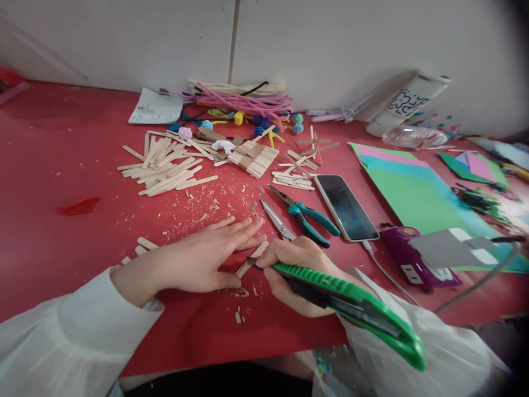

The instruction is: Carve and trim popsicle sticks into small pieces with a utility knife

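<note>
My left hand [206, 253] lies flat on the red table [61, 165], fingers stretched out, pinning a wooden craft stick [252, 258] under its fingertips and thumb. My right hand [295, 270] is closed round a green utility knife [351, 303], whose blade tip touches the stick just right of my left thumb. Small wood chips lie below the stick.
Scissors [276, 220] and teal-handled pliers [308, 218] lie just beyond my hands, a phone [346, 207] on a cable to their right. Piles of craft sticks [165, 165], pipe cleaners [243, 102], coloured paper sheets [413, 187] and a purple device [417, 259] fill the back and right.
</note>
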Motion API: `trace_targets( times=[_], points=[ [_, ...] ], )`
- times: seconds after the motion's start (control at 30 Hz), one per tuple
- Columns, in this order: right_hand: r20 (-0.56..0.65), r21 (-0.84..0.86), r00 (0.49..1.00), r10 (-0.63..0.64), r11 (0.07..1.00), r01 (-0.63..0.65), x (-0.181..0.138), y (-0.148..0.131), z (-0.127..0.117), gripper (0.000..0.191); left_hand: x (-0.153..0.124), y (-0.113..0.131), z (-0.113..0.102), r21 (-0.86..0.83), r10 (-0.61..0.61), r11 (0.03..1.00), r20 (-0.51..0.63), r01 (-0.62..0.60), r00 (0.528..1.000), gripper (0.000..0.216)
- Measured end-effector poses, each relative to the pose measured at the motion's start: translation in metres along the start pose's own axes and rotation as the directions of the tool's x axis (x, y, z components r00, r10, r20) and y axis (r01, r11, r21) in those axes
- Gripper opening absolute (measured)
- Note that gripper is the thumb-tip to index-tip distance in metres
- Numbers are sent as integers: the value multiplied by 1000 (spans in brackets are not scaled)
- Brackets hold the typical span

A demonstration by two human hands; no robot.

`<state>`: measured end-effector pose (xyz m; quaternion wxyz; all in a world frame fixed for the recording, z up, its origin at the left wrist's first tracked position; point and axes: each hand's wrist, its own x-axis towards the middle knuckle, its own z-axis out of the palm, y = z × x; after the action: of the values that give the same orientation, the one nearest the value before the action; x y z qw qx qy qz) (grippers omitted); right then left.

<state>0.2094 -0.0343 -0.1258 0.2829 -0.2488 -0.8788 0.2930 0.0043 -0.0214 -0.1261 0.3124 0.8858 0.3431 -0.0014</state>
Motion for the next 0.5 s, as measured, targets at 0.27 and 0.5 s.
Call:
trace_targets(
  times=[0.27, 0.5],
  points=[
    [56, -80, 998, -42, 996, 47, 2, -5, -5, 14, 2, 3, -2, 25, -1, 1000, 54, -1, 999, 76],
    [137, 25, 991, -6, 1000, 3, 4, -6, -14, 15, 2, 4, -3, 47, -23, 999, 72, 20, 997, 76]
  ],
)
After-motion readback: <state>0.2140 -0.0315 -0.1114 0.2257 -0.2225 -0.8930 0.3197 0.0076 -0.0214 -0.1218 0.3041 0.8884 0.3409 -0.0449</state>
